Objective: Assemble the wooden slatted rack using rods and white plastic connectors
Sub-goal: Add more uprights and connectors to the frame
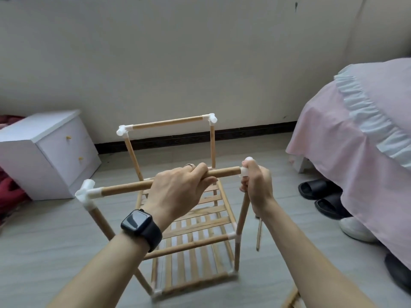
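Grey floor (55,252) — hands (178,190) (255,185) on rod (124,189), connector (244,172)

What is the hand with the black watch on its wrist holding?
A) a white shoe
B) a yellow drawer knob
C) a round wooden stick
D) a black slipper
C: the left hand, the one wearing the black smartwatch, curls its fingers round the round wooden rod across the rack's top front, while the right hand grips the white plastic connector at its end.

Soft, even, diffuse light; faint shadows. Wide-angle bowing at frame edges. Slight motion blur lower centre, bottom right corner.
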